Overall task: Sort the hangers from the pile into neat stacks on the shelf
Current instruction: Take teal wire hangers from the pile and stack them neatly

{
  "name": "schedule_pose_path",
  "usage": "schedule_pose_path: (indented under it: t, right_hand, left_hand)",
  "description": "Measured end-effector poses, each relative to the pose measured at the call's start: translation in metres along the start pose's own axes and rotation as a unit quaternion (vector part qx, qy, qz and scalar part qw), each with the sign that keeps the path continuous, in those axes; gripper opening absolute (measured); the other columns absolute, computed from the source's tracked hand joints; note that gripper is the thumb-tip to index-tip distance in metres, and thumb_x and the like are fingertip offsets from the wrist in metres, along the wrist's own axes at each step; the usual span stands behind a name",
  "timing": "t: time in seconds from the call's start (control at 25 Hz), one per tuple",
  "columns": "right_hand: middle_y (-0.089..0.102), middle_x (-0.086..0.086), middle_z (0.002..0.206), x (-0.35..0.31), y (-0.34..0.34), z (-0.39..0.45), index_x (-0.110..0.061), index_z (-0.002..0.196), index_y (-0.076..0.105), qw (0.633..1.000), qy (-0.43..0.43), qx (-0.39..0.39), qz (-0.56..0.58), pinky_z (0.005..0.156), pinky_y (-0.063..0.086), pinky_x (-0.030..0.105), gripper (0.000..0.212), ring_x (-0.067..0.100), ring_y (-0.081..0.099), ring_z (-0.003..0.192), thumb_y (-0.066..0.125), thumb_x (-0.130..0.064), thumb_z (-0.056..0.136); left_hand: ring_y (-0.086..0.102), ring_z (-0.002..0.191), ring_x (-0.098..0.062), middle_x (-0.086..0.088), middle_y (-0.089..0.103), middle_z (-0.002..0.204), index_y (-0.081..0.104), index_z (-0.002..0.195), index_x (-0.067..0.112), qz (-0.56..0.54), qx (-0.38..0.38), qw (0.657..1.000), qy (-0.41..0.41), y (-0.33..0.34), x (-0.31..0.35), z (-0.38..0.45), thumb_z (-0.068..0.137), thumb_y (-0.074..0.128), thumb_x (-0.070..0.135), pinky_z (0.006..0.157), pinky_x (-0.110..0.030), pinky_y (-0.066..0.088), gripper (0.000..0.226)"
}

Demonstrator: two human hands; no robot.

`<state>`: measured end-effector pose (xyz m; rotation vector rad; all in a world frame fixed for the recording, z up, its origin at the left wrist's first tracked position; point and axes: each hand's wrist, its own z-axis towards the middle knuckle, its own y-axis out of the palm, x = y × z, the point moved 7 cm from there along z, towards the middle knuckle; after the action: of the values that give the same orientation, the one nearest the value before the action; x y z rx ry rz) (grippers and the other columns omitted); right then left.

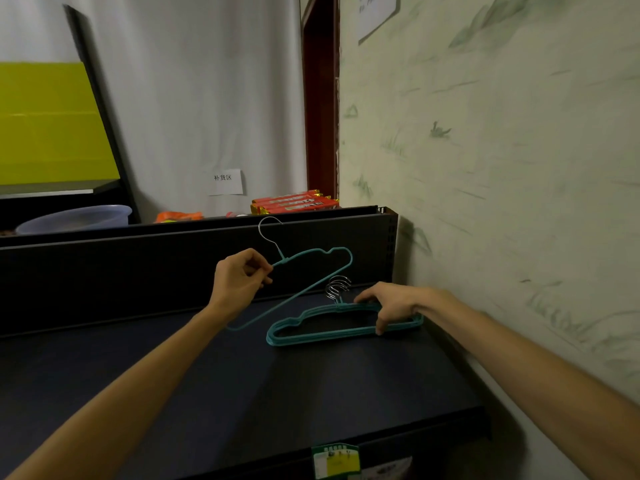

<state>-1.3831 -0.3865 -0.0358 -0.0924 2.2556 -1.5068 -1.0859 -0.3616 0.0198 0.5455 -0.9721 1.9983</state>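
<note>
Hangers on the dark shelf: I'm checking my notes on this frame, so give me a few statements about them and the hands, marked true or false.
1. The left hand holds a single teal hanger above the shelf. True.
2. The right hand hangs idle. False: it rests on the stack of teal hangers.
3. The stack lies near the wall. True.
4. The stacked hangers are red. False: teal, with metal hooks.

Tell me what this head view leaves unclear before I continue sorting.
- Number of hangers in the teal wire hanger stack on the dark shelf: overlapping, right hand covers part.
- The unsorted pile: outside the frame.
- Green shelf-edge label: cut off by the bottom edge.
- White paper sign: too small.
</note>
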Motion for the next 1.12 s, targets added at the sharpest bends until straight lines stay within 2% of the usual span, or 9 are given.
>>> schedule_pose_path:
  t: [0.24, 0.32, 0.4, 0.44, 0.52, 0.64, 0.76, 0.96, 1.12]
  right_hand:
    - [0.030, 0.003, 0.160, 0.003, 0.005, 0.000, -0.024, 0.155, 0.031, 1.000, 0.018, -0.006, 0.006, 0.120, 0.030, 0.041, 0.093, 0.026, 0.031, 0.146, 0.082, -0.018, 0.078]
    - [0.021, 0.007, 0.164, 0.011, 0.001, -0.006, -0.015, 0.159, 0.015, 0.999, 0.036, 0.013, 0.019, 0.121, 0.028, 0.039, 0.120, 0.027, 0.025, 0.149, 0.090, -0.037, 0.069]
    - [0.013, 0.007, 0.166, 0.021, -0.012, -0.016, -0.012, 0.159, 0.002, 0.991, 0.045, 0.100, 0.080, 0.122, 0.026, 0.041, 0.151, 0.027, 0.021, 0.151, 0.089, -0.065, 0.048]
    - [0.011, 0.006, 0.167, 0.026, -0.018, -0.022, -0.015, 0.159, 0.000, 0.980, 0.040, 0.157, 0.111, 0.122, 0.026, 0.043, 0.156, 0.025, 0.021, 0.151, 0.087, -0.072, 0.043]
    - [0.013, 0.004, 0.166, 0.030, -0.024, -0.033, -0.018, 0.160, -0.001, 0.964, 0.004, 0.223, 0.142, 0.122, 0.026, 0.043, 0.147, 0.024, 0.022, 0.150, 0.089, -0.063, 0.053]
    - [0.034, 0.006, 0.159, 0.030, -0.011, -0.038, -0.019, 0.159, 0.017, 0.971, -0.032, 0.203, 0.126, 0.117, 0.036, 0.040, 0.119, 0.022, 0.040, 0.141, 0.089, -0.044, 0.068]
    - [0.047, 0.002, 0.147, 0.039, 0.000, -0.039, -0.019, 0.153, 0.033, 0.979, -0.028, 0.183, 0.088, 0.109, 0.044, 0.036, 0.104, 0.018, 0.050, 0.127, 0.089, -0.044, 0.069]
    - [0.053, -0.003, 0.139, 0.044, -0.001, -0.039, -0.021, 0.153, 0.034, 0.977, -0.035, 0.205, 0.053, 0.103, 0.048, 0.036, 0.102, 0.017, 0.054, 0.123, 0.084, -0.054, 0.070]
    - [0.060, -0.006, 0.135, 0.045, 0.000, -0.038, -0.024, 0.149, 0.042, 0.975, -0.035, 0.217, 0.037, 0.101, 0.049, 0.034, 0.095, 0.013, 0.058, 0.118, 0.082, -0.058, 0.070]
  left_hand:
    - [0.075, 0.072, -0.015, -0.003, 0.072, 0.084, 0.069, 0.090, 0.008, -0.015, -0.005, 1.000, -0.010, 0.006, 0.004, -0.002, 0.091, 0.069, -0.002, 0.065, -0.025, 0.061, 0.011]
    - [0.075, 0.073, -0.015, -0.004, 0.073, 0.085, 0.069, 0.090, 0.008, -0.018, -0.017, 1.000, -0.011, 0.011, 0.005, -0.006, 0.091, 0.069, -0.003, 0.065, -0.026, 0.062, 0.010]
    - [0.076, 0.074, -0.015, -0.004, 0.074, 0.084, 0.069, 0.089, 0.008, -0.022, -0.038, 0.999, -0.021, 0.020, 0.003, -0.011, 0.092, 0.069, -0.003, 0.066, -0.027, 0.062, 0.011]
    - [0.076, 0.074, -0.015, -0.004, 0.074, 0.084, 0.069, 0.088, 0.008, -0.020, -0.050, 0.998, -0.023, 0.026, 0.003, -0.014, 0.091, 0.069, -0.003, 0.067, -0.028, 0.063, 0.012]
    - [0.075, 0.075, -0.011, -0.001, 0.075, 0.082, 0.070, 0.086, 0.012, 0.000, -0.082, 0.996, -0.017, 0.042, 0.007, -0.016, 0.090, 0.071, -0.001, 0.070, -0.027, 0.062, 0.013]
    - [0.073, 0.078, -0.003, 0.006, 0.075, 0.082, 0.071, 0.088, 0.016, 0.039, -0.132, 0.990, 0.006, 0.072, 0.014, -0.020, 0.088, 0.075, 0.006, 0.073, -0.023, 0.061, 0.011]
    - [0.070, 0.080, 0.000, 0.011, 0.073, 0.084, 0.070, 0.087, 0.022, 0.064, -0.154, 0.986, 0.013, 0.095, 0.015, -0.023, 0.089, 0.075, 0.011, 0.075, -0.023, 0.060, 0.013]
    - [0.070, 0.082, -0.005, 0.011, 0.072, 0.086, 0.071, 0.088, 0.023, 0.092, -0.172, 0.981, -0.001, 0.110, 0.002, -0.017, 0.089, 0.074, 0.013, 0.077, -0.033, 0.062, 0.011]
    - [0.070, 0.083, -0.004, 0.012, 0.072, 0.087, 0.069, 0.087, 0.029, 0.105, -0.181, 0.978, -0.007, 0.117, -0.002, -0.019, 0.090, 0.072, 0.010, 0.079, -0.033, 0.062, 0.020]
